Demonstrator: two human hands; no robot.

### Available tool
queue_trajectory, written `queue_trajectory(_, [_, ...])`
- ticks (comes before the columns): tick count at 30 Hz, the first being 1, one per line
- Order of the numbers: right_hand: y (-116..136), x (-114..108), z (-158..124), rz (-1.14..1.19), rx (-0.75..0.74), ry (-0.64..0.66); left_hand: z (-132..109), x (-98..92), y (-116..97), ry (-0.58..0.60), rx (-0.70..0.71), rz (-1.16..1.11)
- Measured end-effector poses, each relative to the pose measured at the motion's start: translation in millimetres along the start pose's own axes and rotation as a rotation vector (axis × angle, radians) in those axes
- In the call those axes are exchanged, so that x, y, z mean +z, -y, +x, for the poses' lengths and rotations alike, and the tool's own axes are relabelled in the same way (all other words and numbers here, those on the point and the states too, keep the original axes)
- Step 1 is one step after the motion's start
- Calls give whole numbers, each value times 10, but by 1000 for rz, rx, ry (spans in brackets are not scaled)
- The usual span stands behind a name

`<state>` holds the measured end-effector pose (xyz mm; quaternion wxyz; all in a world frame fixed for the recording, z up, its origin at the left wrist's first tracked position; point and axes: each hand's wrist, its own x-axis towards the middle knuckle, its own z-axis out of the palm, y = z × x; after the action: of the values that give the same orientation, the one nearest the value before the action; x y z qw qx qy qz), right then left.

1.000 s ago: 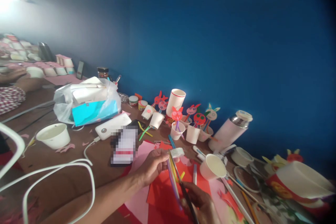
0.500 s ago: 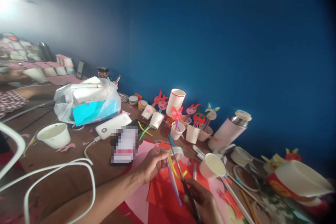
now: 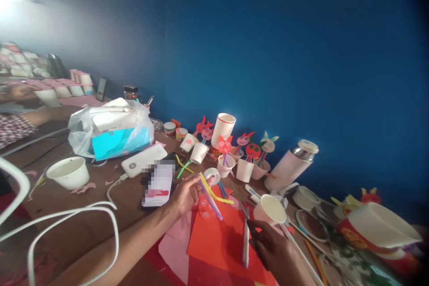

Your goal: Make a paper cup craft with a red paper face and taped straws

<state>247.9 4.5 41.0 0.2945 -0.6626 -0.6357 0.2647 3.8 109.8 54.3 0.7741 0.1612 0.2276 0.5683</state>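
Observation:
My left hand (image 3: 186, 193) is closed on a small bunch of straws (image 3: 211, 195), yellow and purple, which stick out to the right above the red paper sheet (image 3: 221, 241). A roll of clear tape (image 3: 212, 175) sits just past its fingertips. My right hand (image 3: 278, 254), at the bottom right, is closed around dark scissors (image 3: 246, 221) that point up and to the left. A white marker (image 3: 246, 243) lies on the red paper beside that hand. An open white paper cup (image 3: 269, 210) stands just behind the scissors.
Paper cups with animal faces on straws (image 3: 246, 161) line the blue wall beside a steel flask (image 3: 290, 167). A phone (image 3: 159, 181), a power bank (image 3: 144, 161), a bagged tissue box (image 3: 112, 132) and a white bowl (image 3: 68, 172) lie left. Another person's arm (image 3: 20, 118) is far left.
My left hand has carried the straws up and left, away from the scissors. My right hand has drawn back to the right with the scissors. The tape roll now shows behind my left fingers.

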Motion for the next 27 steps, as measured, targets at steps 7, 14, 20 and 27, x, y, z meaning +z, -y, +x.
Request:
queue_trajectory(7, [39,-87,-58,-453,-54,106,-3,-58,29,37,-55,2])
queue_trajectory(14, [153,43,-111,-555,-67,217,-78,-15,26,105,-72,35])
queue_trajectory(20, [270,323,-186,-781,-103,79,-150,19,89,84,-84,16])
queue_trajectory(27, [369,428,-311,-771,-167,44,-109,-58,141,55,-111,-50])
